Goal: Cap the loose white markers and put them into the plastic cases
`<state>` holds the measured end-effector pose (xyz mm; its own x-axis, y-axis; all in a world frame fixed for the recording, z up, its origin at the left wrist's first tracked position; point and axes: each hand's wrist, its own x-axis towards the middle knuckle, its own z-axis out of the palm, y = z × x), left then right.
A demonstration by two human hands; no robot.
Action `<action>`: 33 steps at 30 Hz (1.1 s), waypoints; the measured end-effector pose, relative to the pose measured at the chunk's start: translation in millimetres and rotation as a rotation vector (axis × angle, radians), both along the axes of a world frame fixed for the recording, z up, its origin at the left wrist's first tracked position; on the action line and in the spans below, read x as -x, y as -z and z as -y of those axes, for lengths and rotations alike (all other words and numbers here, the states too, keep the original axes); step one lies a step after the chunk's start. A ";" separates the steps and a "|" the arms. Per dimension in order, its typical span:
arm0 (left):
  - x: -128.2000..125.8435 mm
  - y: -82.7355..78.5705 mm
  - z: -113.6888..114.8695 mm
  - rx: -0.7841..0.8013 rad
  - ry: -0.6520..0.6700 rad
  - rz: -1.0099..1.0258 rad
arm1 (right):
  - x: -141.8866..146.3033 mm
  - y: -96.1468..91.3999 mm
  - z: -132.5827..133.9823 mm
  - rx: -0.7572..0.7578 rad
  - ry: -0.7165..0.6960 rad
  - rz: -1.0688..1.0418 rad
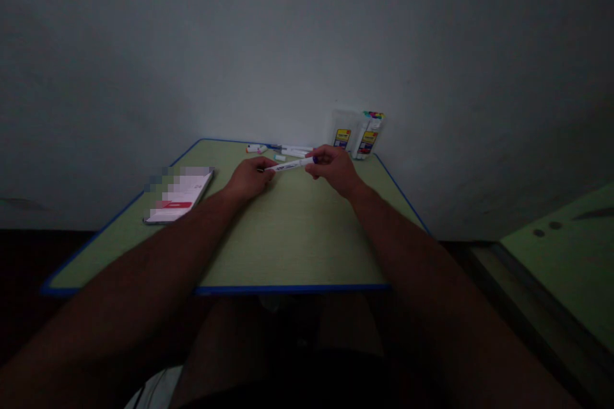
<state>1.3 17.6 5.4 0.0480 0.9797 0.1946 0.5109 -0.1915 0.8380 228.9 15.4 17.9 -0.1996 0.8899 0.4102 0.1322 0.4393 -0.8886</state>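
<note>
two hands: one left hand [249, 177] and one right hand [334, 169]; one white marker [290, 165] spanning between them; one flat-screened device [181, 197] left of the left hand; two plastic packs, one pack with a yellow label [342, 135] just behind the right hand and one pack with coloured tips [368, 139] beyond it; one table [288, 236] beneath both; several loose pens [293, 151] behind the hands, too dim to number exactly.
</note>
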 end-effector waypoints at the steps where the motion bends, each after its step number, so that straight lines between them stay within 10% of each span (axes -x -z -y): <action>1: 0.1 0.3 -0.2 -0.007 -0.006 -0.007 | -0.3 0.2 -0.3 -0.004 0.021 0.011; 9: 1.1 1.6 -1.7 -0.032 0.006 -0.030 | -12.6 11.6 -12.7 0.063 0.227 0.083; 33: 1.0 2.7 -4.1 -0.065 0.004 0.119 | -21.7 13.8 -15.0 0.246 0.200 -0.062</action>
<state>0.3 21.6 2.6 0.0242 0.9646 0.2627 0.4076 -0.2494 0.8784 250.6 30.4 4.1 0.0081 0.9829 0.1842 0.1363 0.1814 -0.9739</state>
